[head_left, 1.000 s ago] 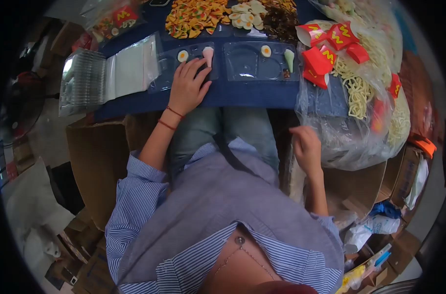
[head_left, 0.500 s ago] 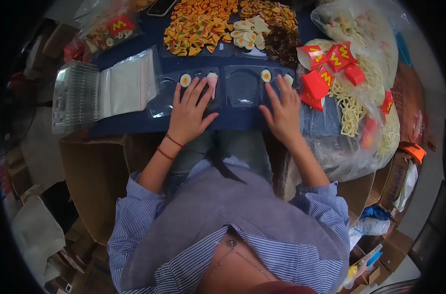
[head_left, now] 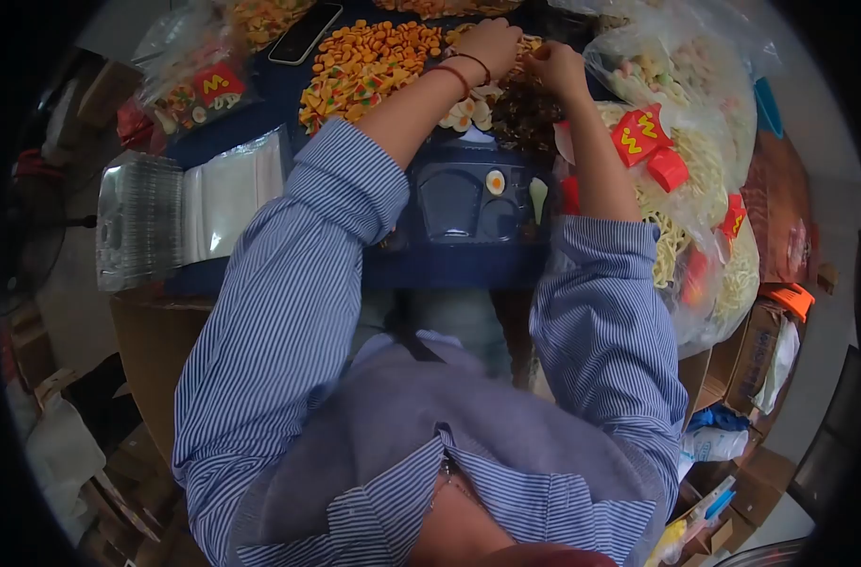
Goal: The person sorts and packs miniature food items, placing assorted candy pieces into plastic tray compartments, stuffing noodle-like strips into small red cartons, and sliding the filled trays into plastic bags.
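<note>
Both of my hands reach to the far side of the table, over the heaps of small toy food pieces. My left hand (head_left: 490, 45) is at the pile of tan and brown pieces (head_left: 528, 53), its fingers curled and partly hidden. Close by on the right, my right hand (head_left: 557, 68) has its fingers pinched together above the dark brown pieces (head_left: 525, 115). What either hand holds is too small to make out. Nearer me lies a clear molded tray (head_left: 449, 230) with an egg-shaped piece (head_left: 496, 182) and a pale green piece (head_left: 538, 197) in it.
Orange pieces (head_left: 374, 45) and yellow triangular pieces (head_left: 331, 99) are heaped left of my hands. A phone (head_left: 305, 34) lies behind. Stacked clear trays (head_left: 139, 222) and plastic sleeves (head_left: 232, 198) stand left. Red fries boxes (head_left: 641, 134) and bags of noodle-like strands (head_left: 705, 170) fill the right.
Both hands have left the two trays and moved forward to the piles. Their spread fingers have drawn together. My left forearm now covers the left tray.
</note>
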Demonstrator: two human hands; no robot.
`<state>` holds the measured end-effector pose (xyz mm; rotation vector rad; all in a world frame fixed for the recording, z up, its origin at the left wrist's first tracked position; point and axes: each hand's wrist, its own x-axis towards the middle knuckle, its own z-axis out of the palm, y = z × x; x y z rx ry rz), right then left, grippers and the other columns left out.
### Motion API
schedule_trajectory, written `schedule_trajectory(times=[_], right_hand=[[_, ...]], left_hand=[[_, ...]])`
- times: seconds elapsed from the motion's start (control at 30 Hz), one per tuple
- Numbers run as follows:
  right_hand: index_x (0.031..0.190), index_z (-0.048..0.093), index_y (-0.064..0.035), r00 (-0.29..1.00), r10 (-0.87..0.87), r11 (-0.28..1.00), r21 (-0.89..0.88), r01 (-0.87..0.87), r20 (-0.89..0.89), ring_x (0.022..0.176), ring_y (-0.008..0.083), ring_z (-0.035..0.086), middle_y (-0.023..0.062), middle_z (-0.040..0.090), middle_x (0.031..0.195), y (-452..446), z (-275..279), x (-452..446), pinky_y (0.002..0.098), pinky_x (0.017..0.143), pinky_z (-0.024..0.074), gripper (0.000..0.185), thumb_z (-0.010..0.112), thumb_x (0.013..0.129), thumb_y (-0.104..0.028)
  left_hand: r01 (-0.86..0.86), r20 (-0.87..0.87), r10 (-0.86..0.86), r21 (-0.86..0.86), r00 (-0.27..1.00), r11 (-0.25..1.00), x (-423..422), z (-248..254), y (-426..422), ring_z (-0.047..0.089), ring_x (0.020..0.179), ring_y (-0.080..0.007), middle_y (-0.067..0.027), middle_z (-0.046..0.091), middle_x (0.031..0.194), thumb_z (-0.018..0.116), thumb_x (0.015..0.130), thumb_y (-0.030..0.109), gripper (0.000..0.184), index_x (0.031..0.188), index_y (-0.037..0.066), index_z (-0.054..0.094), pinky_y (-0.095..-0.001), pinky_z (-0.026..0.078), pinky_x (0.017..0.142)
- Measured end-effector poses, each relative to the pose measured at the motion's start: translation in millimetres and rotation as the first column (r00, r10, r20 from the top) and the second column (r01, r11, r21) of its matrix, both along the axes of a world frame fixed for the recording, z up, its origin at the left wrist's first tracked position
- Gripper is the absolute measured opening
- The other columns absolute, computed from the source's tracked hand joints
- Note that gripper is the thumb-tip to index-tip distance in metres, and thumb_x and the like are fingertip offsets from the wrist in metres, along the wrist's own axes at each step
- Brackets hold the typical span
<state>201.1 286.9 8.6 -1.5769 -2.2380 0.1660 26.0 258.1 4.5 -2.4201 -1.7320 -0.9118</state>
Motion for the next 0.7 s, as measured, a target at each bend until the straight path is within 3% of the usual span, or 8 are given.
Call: schedule_trajectory(times=[0.13, 0.17, 0.2, 0.33, 0.47, 0.5, 0.6, 0.7], right_hand=[[0.106, 0.068, -0.0056, 0.966, -0.042, 0.997, 0.049, 0.056, -0.257, 0.075, 0.0226, 0.068, 0.0093, 0.070, 0.080, -32.8, 32.8, 12.4, 0.0329, 0.070, 0.0522, 0.037, 0.073, 0.080, -0.031], [0.109, 0.066, -0.0041, 0.856, -0.063, 0.985, -0.172, -0.030, -0.514, 0.077, 0.0187, 0.067, 0.0069, 0.070, 0.083, -39.9, 41.7, 19.5, 0.0301, 0.071, 0.0513, 0.033, 0.071, 0.084, -0.025], [0.112, 0.065, -0.0026, 0.679, -0.154, 0.918, -0.358, -0.170, -0.718, 0.079, 0.0148, 0.065, 0.0046, 0.069, 0.086, -55.3, 47.8, 24.5, 0.0272, 0.072, 0.0505, 0.030, 0.068, 0.087, -0.019], [0.107, 0.064, 0.0020, 0.585, -0.087, 0.869, -0.348, -0.351, -0.806, 0.088, 0.0112, 0.065, 0.0053, 0.068, 0.092, -139.1, 59.7, 41.9, 0.0248, 0.078, 0.0501, 0.022, 0.064, 0.091, -0.012], [0.099, 0.067, -0.0077, 0.861, 0.035, 0.897, -0.364, -0.251, -0.507, 0.085, 0.0213, 0.066, 0.0076, 0.067, 0.089, -228.5, 38.6, 44.5, 0.0316, 0.075, 0.0507, 0.015, 0.067, 0.085, -0.013], [0.093, 0.067, -0.0106, 0.942, 0.160, 0.945, -0.228, -0.232, -0.295, 0.088, 0.0232, 0.060, 0.0045, 0.063, 0.084, -234.7, 25.1, 45.1, 0.0366, 0.075, 0.0447, 0.012, 0.070, 0.082, -0.014], [0.088, 0.067, -0.0125, 0.972, 0.219, 0.976, 0.002, -0.220, -0.087, 0.091, 0.0236, 0.055, 0.0027, 0.060, 0.084, -242.9, 17.7, 31.5, 0.0388, 0.073, 0.0377, 0.012, 0.071, 0.078, -0.016], [0.085, 0.067, -0.0128, 0.983, 0.181, 0.983, 0.046, -0.180, -0.018, 0.092, 0.0212, 0.054, 0.0015, 0.060, 0.086, -247.3, 16.6, 24.4, 0.0378, 0.071, 0.0361, 0.010, 0.072, 0.076, -0.016]], left_hand=[[-0.074, -0.138, 0.068, -0.033, 0.988, 0.997, 22.2, -6.2, 14.7, 0.064, 0.094, -0.0290, -0.0118, 0.063, 0.100, 0.064, 0.084, 0.016, 0.020, 0.103, 0.011, 0.068, -0.0395, 0.052, 0.081], [-0.064, -0.137, 0.057, -0.049, 0.989, 0.997, 27.3, -5.2, 5.8, 0.064, 0.094, -0.0290, -0.0118, 0.063, 0.100, 0.064, 0.084, 0.016, 0.020, 0.103, 0.011, 0.068, -0.0395, 0.052, 0.081], [-0.028, -0.062, 0.023, -0.085, 0.998, 0.996, 31.0, -10.7, 8.2, 0.064, 0.093, -0.0290, -0.0117, 0.063, 0.099, 0.064, 0.084, 0.016, 0.019, 0.102, 0.011, 0.067, -0.0394, 0.052, 0.080], [0.096, 0.233, -0.048, -0.201, 0.971, 0.975, 0.9, -21.9, -38.2, 0.064, 0.090, -0.0291, -0.0115, 0.062, 0.096, 0.065, 0.083, 0.015, 0.018, 0.100, 0.009, 0.066, -0.0391, 0.052, 0.078], [0.203, 0.510, -0.069, -0.213, 0.858, 0.956, -14.0, 53.5, -178.7, 0.064, 0.088, -0.0291, -0.0112, 0.061, 0.093, 0.066, 0.083, 0.014, 0.016, 0.097, 0.007, 0.065, -0.0388, 0.051, 0.075], [0.245, 0.538, -0.084, -0.235, 0.839, 0.941, -10.2, 47.4, -211.3, 0.063, 0.080, -0.0259, -0.0104, 0.059, 0.092, 0.065, 0.084, 0.010, 0.013, 0.096, 0.005, 0.065, -0.0341, 0.051, 0.070], [0.269, 0.564, -0.061, -0.293, 0.823, 0.918, -3.0, 10.3, -270.6, 0.063, 0.073, -0.0230, -0.0095, 0.058, 0.091, 0.063, 0.085, 0.004, 0.010, 0.095, 0.002, 0.064, -0.0301, 0.050, 0.065], [0.235, 0.569, -0.027, -0.296, 0.822, 0.926, -1.2, -3.6, -285.1, 0.063, 0.074, -0.0238, -0.0096, 0.058, 0.092, 0.063, 0.085, 0.004, 0.011, 0.096, 0.002, 0.064, -0.0311, 0.050, 0.066]])
